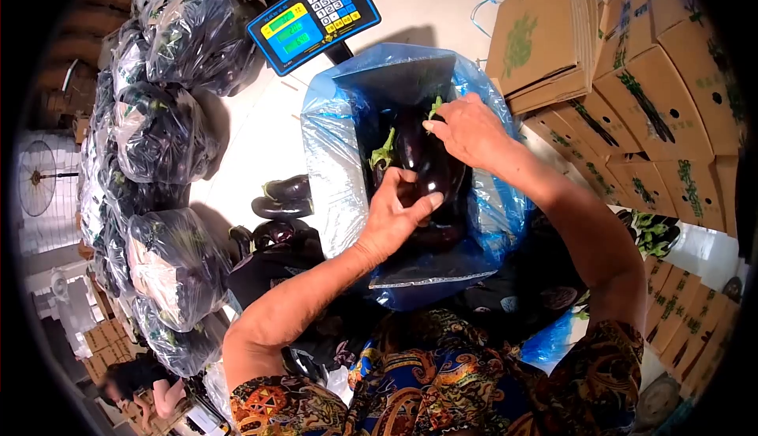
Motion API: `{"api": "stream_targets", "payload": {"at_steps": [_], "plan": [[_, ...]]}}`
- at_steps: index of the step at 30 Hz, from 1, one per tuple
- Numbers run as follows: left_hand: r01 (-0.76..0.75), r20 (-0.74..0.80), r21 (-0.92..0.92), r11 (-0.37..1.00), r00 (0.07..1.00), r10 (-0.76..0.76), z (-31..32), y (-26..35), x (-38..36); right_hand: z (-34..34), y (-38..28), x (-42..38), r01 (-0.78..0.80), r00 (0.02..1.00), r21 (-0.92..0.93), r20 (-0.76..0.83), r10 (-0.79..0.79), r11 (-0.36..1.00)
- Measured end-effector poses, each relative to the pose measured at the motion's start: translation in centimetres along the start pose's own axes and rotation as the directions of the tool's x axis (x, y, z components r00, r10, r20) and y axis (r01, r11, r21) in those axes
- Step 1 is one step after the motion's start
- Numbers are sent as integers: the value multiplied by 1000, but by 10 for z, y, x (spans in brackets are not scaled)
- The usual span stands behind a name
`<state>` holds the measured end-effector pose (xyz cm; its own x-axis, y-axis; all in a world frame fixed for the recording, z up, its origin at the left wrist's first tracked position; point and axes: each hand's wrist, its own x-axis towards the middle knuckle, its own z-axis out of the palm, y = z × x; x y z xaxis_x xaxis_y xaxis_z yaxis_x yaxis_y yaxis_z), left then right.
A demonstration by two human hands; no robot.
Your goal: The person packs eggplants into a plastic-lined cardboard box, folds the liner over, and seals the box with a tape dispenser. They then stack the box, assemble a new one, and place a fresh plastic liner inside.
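Note:
Dark, glossy eggplants [410, 145] lie inside a box lined with a blue plastic bag [330, 145], whose edges are folded out over the sides. My left hand [396, 208] is curled round the lower part of one eggplant, thumb and fingers on its skin. At the upper right of the box my right hand [467, 128] pinches the green stem [435, 107] of an eggplant. Another green stem [383, 150] shows at the left inside the bag. A dark liner stands up at the back of the box.
A scale display [313, 19] stands behind the box. Bagged eggplants [162, 132] are piled at the left, and loose eggplants [284, 197] lie beside the box. Cardboard cartons [671, 80] are stacked at the right. Another person [138, 389] is at the lower left.

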<state>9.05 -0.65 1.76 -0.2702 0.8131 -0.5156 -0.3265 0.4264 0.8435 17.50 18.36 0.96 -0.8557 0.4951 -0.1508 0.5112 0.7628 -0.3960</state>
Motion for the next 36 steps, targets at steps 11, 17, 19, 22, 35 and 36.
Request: {"api": "stream_targets", "payload": {"at_steps": [11, 17, 19, 22, 35, 36], "plan": [[-154, 144, 851, 503, 988, 59, 1, -6, 26, 9, -1, -3, 62, 995, 29, 74, -64, 998], [-92, 60, 880, 467, 995, 84, 24, -4, 37, 11, 0, -4, 61, 998, -8, -16, -61, 998], [-49, 38, 785, 617, 999, 31, 20, 0, 35, 8, 4, -5, 83, 996, -12, -25, -83, 997], [-108, 35, 621, 776, 993, 110, 12, -16, 26, 19, 12, -4, 153, 982, 23, -115, -150, 988], [-78, 66, 548, 833, 997, 50, 9, -11, 25, 16, 22, -4, 148, 984, 62, -112, -141, 987], [-103, 62, 636, 765, 995, 83, 10, -10, 24, 16, 22, -5, 173, 976, 10, -137, -170, 985]]}}
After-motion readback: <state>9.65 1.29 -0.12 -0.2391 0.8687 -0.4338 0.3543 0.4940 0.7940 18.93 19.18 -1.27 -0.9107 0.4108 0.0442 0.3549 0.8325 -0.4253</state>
